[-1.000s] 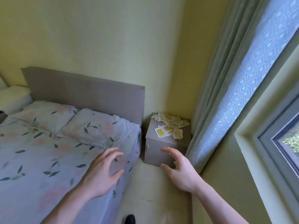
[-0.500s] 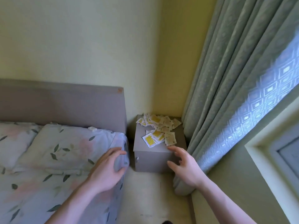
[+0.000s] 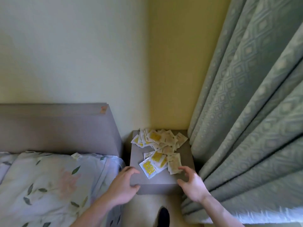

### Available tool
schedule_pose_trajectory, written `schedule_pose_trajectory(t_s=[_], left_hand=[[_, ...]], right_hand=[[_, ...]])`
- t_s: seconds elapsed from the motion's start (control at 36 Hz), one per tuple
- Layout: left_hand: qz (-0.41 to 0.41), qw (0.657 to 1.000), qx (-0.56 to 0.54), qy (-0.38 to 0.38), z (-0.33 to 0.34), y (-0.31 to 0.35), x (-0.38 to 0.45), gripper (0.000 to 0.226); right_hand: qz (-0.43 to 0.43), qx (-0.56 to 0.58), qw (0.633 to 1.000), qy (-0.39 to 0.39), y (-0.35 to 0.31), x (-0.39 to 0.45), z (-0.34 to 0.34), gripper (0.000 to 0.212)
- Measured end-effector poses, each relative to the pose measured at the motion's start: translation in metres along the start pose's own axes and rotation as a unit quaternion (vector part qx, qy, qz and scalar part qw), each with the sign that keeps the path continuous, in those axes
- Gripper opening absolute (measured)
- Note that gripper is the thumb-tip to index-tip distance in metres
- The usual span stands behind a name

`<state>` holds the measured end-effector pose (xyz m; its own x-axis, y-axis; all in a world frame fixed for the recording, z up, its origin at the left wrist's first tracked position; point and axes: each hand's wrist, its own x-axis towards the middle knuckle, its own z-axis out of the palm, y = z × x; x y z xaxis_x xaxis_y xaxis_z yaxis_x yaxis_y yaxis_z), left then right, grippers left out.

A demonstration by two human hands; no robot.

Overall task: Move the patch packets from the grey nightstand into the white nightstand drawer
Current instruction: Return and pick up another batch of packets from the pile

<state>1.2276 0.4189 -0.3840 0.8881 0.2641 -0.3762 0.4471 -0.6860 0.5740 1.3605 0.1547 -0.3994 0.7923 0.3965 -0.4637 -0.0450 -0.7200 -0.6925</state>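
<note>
A small grey nightstand [image 3: 159, 181] stands in the room's corner between the bed and the curtain. Several yellow-and-white patch packets [image 3: 159, 149] lie scattered over its top, in a heap at the back and a smaller cluster near the front. My left hand [image 3: 122, 188] hovers at the nightstand's front left corner, fingers spread and holding nothing. My right hand [image 3: 191, 183] reaches over the front right corner, fingers spread, its fingertips close to the nearest packet [image 3: 174, 163]. The white nightstand is out of view.
A bed with a leaf-print pillow [image 3: 49, 182] and a grey headboard [image 3: 57, 128] fills the left. A heavy green curtain [image 3: 254, 112] hangs right beside the nightstand. A dark shoe tip [image 3: 164, 216] shows on the floor strip below.
The view has closed in on the nightstand. Both hands moved forward from the bed edge and the nightstand's front to its top front corners.
</note>
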Motion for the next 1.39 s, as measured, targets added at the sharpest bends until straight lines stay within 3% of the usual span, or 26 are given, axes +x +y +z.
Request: schedule_pose_trajectory(t_s=[0.31, 0.5, 0.64, 0.78, 0.86, 0.94, 1.03, 1.17, 1.31, 1.39], left_hand=[[-0.127, 0.988, -0.060, -0.069, 0.048, -0.026, 0.154, 0.045], [-0.191, 0.979, -0.046, -0.056, 0.098, -0.072, 0.254, 0.046], [-0.208, 0.977, -0.009, -0.037, 0.143, -0.105, 0.300, 0.056], [-0.220, 0.974, 0.048, -0.026, 0.181, -0.130, 0.312, 0.068], [-0.230, 0.971, 0.051, -0.030, 0.190, -0.142, 0.312, 0.057], [-0.248, 0.968, 0.023, -0.036, 0.192, -0.154, 0.311, 0.032], [-0.268, 0.963, -0.003, -0.043, 0.186, -0.163, 0.306, 0.027], [-0.244, 0.968, -0.051, -0.028, 0.153, -0.171, 0.290, 0.026], [-0.176, 0.982, -0.068, -0.029, 0.121, -0.145, 0.287, 0.018], [-0.154, 0.983, -0.090, -0.032, 0.123, -0.124, 0.299, 0.025]], right_hand=[[0.114, 0.022, 0.993, 0.000, 0.027, 0.133, 0.008, 0.044], [0.149, 0.025, 0.987, 0.054, 0.056, 0.200, 0.033, 0.026], [0.173, 0.031, 0.982, 0.069, 0.087, 0.243, 0.059, 0.032], [0.214, -0.010, 0.972, 0.101, 0.119, 0.272, 0.082, 0.047], [0.221, -0.023, 0.968, 0.117, 0.130, 0.285, 0.091, 0.052], [0.233, -0.025, 0.965, 0.120, 0.137, 0.294, 0.098, 0.051], [0.243, 0.006, 0.963, 0.120, 0.144, 0.301, 0.103, 0.047], [0.257, 0.045, 0.958, 0.121, 0.154, 0.304, 0.109, 0.042], [0.256, 0.090, 0.956, 0.112, 0.161, 0.297, 0.107, 0.034], [0.246, 0.112, 0.955, 0.119, 0.165, 0.287, 0.103, 0.030]])
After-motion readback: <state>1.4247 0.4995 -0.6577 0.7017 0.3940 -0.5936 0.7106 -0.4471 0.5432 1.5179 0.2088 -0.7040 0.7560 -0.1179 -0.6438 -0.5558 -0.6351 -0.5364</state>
